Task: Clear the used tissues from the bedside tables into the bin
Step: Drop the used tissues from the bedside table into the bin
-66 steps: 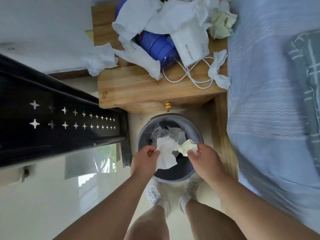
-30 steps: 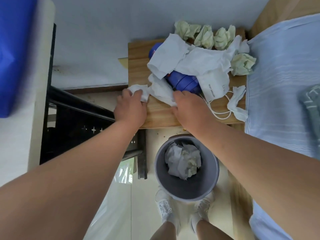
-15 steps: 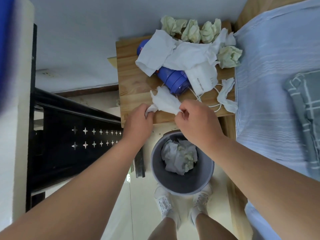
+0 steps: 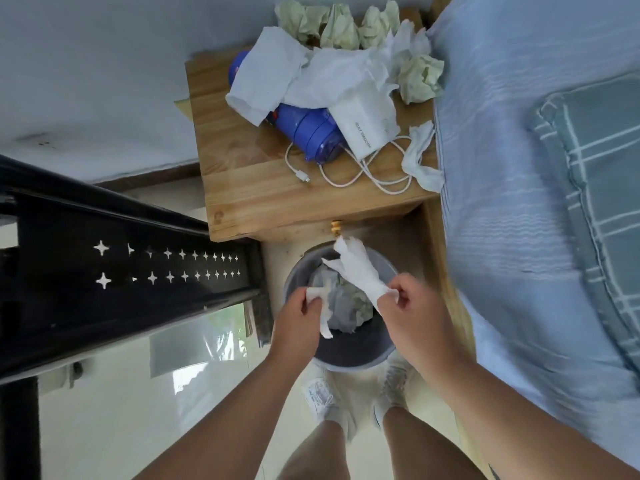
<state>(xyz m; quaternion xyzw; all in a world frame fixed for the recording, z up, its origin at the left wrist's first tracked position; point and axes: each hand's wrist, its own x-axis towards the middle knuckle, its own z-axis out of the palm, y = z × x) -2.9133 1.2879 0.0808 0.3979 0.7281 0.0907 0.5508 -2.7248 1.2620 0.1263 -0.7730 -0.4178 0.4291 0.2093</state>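
Disposal step, lower centre of frame. The left hand [image 4: 298,313] pinches a small tissue [image 4: 325,322]; the right hand [image 4: 407,306] pinches a longer tissue [image 4: 356,268], both above the bin [image 4: 294,271]. Lower both inside the rim before letting go, lest either drift floorward. More tissues [image 4: 332,74] lie on the table [image 4: 249,188], upper centre.

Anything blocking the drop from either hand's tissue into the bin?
Nothing visible. The left hand pinches a small tissue and the right hand a long tissue, both over the open bin; the crumpled tissues inside sit below its rim.
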